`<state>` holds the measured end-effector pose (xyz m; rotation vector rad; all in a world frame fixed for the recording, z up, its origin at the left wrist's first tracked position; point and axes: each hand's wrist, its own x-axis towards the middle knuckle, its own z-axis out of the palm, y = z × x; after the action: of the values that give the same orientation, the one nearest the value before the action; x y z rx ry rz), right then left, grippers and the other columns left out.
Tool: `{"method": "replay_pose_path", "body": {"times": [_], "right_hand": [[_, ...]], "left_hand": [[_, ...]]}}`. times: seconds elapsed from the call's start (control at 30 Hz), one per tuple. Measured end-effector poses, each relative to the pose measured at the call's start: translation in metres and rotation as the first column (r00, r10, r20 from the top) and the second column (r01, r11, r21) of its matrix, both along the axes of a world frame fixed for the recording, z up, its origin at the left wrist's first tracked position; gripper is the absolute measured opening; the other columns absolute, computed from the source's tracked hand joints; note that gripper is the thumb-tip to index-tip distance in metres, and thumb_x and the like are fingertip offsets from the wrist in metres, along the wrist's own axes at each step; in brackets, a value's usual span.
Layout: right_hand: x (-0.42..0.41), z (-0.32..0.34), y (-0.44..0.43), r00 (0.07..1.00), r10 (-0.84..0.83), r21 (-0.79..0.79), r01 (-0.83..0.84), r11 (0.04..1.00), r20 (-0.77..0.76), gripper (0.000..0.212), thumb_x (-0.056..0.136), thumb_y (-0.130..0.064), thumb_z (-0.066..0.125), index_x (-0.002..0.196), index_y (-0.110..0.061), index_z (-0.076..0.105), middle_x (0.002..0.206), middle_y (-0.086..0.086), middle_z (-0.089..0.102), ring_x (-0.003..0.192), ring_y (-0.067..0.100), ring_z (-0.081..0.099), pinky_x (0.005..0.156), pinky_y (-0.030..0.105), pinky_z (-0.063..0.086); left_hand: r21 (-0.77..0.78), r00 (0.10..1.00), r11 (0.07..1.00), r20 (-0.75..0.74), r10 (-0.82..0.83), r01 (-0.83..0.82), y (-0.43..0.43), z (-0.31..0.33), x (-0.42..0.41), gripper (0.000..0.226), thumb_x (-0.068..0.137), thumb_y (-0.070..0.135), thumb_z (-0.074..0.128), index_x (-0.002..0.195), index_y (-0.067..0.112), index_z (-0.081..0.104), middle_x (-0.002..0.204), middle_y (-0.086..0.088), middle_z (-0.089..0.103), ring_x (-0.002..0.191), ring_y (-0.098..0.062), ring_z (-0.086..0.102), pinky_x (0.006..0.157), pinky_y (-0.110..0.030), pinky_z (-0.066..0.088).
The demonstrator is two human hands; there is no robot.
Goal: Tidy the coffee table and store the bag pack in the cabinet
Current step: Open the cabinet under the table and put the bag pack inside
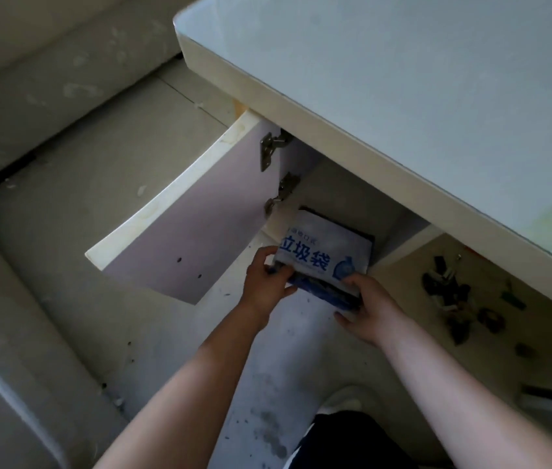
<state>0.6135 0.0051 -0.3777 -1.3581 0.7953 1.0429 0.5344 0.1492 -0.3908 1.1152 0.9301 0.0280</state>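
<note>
Right, we're looking down past the pale top of the coffee table (403, 79) at its cabinet (342, 194), whose door (193, 231) is swung wide open to the left on two metal hinges (274, 147). Both our hands are on the bag pack (322, 255), a flat grey-and-blue packet with big blue Chinese characters: our left hand (268, 282) grips its near left corner, fingers curled over the edge, and our right hand (366, 306) clasps the near right corner, thumb on top. We see the pack tilted, its far end already inside the cabinet opening, its near end out over the floor (132, 316). To the right, on the table's open lower shelf (403, 299), we see a scatter of small dark odds and ends (454, 296), too blurred to name. A light sofa (31, 79) runs along the left.
</note>
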Motion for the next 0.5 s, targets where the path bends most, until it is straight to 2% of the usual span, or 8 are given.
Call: {"method": "replay_pose_path", "body": {"times": [0.1,0.17,0.23,0.3,0.4,0.43,0.5], "right_hand": [[0.007,0.003,0.005,0.993,-0.089,0.034,0.092,0.995,-0.072,0.008,0.089,-0.010,0.052,0.093,-0.012,0.058,0.107,0.008,0.054,0.092,0.020,0.055,0.074,0.029,0.051],[0.010,0.003,0.005,0.974,-0.207,0.105,0.216,0.971,-0.087,0.014,0.091,-0.003,0.049,0.083,-0.011,0.057,0.111,0.010,0.051,0.101,0.020,0.054,0.086,0.020,0.049],[0.009,0.002,0.006,0.926,-0.361,0.128,0.373,0.919,-0.111,0.022,0.090,0.000,0.048,0.072,-0.011,0.054,0.101,0.008,0.049,0.091,0.016,0.052,0.096,0.020,0.044],[0.005,-0.002,0.006,0.868,-0.470,0.145,0.491,0.859,-0.157,0.020,0.088,0.001,0.051,0.070,-0.009,0.054,0.094,0.008,0.049,0.084,0.016,0.051,0.092,0.021,0.048],[0.000,-0.005,0.007,0.820,-0.520,0.223,0.568,0.793,-0.240,0.015,0.086,0.004,0.051,0.078,-0.006,0.058,0.111,0.014,0.051,0.101,0.020,0.053,0.094,0.023,0.049],[0.001,-0.004,0.008,0.812,-0.527,0.255,0.580,0.774,-0.249,0.014,0.086,0.005,0.051,0.086,-0.003,0.062,0.117,0.016,0.053,0.104,0.019,0.053,0.095,0.024,0.048],[0.006,-0.001,0.011,0.825,-0.530,0.316,0.565,0.762,-0.197,0.032,0.087,0.007,0.047,0.115,0.005,0.061,0.136,0.017,0.052,0.105,0.018,0.053,0.098,0.027,0.045]], "left_hand": [[0.005,0.999,1.000,-0.041,0.010,-0.010,0.006,-0.007,0.024,0.026,0.088,0.004,0.061,0.107,0.021,0.056,0.123,-0.021,0.060,0.092,-0.023,0.062,0.066,-0.027,0.059],[-0.027,0.997,0.998,-0.067,0.049,-0.051,0.008,-0.012,0.035,0.032,0.088,0.002,0.061,0.115,0.018,0.056,0.127,-0.022,0.058,0.095,-0.024,0.061,0.068,-0.028,0.059],[-0.104,0.994,0.989,-0.046,0.098,-0.102,0.004,-0.013,0.039,0.038,0.087,0.001,0.061,0.122,0.015,0.053,0.124,-0.020,0.059,0.098,-0.025,0.061,0.073,-0.031,0.058],[-0.182,0.982,0.965,-0.032,0.185,-0.187,-0.005,-0.015,0.038,0.046,0.088,0.003,0.062,0.128,0.018,0.046,0.117,-0.015,0.060,0.097,-0.021,0.060,0.080,-0.032,0.056],[-0.202,0.950,0.929,-0.087,0.299,-0.310,-0.015,-0.019,0.033,0.053,0.087,0.005,0.063,0.134,0.016,0.040,0.126,-0.015,0.054,0.105,-0.019,0.055,0.094,-0.034,0.050],[-0.190,0.949,0.930,-0.089,0.302,-0.314,-0.016,-0.019,0.034,0.055,0.087,0.004,0.062,0.137,0.011,0.040,0.131,-0.015,0.053,0.109,-0.019,0.054,0.097,-0.033,0.048],[-0.153,0.970,0.958,-0.050,0.238,-0.243,-0.013,-0.020,0.042,0.056,0.089,0.003,0.058,0.141,0.005,0.040,0.141,-0.014,0.048,0.120,-0.021,0.052,0.103,-0.031,0.044]]}}
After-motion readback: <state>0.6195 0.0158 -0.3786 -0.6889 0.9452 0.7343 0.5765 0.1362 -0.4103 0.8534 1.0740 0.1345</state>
